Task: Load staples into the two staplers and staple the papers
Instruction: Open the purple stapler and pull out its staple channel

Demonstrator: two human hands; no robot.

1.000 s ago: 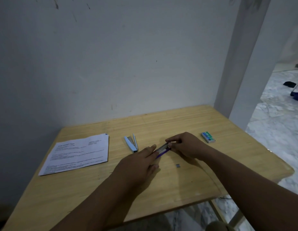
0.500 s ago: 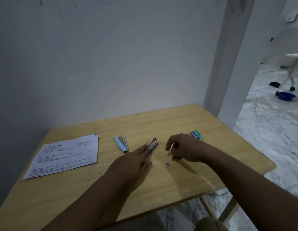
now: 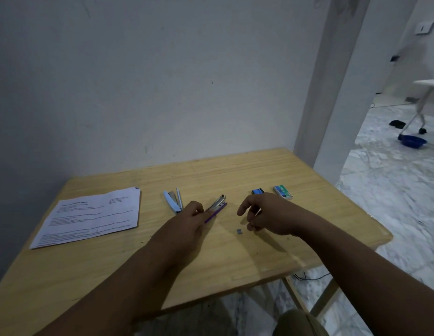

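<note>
My left hand (image 3: 187, 224) holds the purple stapler (image 3: 216, 206) at its near end; the stapler's metal top is swung open and points away to the right. My right hand (image 3: 267, 213) hovers just right of it with fingers loosely curled, holding nothing that I can see. A small strip of staples (image 3: 239, 231) lies on the table below that hand. A light blue stapler (image 3: 173, 202) lies open to the left. The printed papers (image 3: 90, 215) lie at the left of the wooden table (image 3: 235, 258).
Two small staple boxes sit behind my right hand: a blue one (image 3: 257, 191) and a green-and-white one (image 3: 282, 192). A wall stands behind the table and a pillar (image 3: 332, 93) at its right corner. The table's right edge drops to a marble floor.
My right hand has let go of the purple stapler's far end and drawn back to the right. The left hand keeps the stapler. The blue box is now uncovered.
</note>
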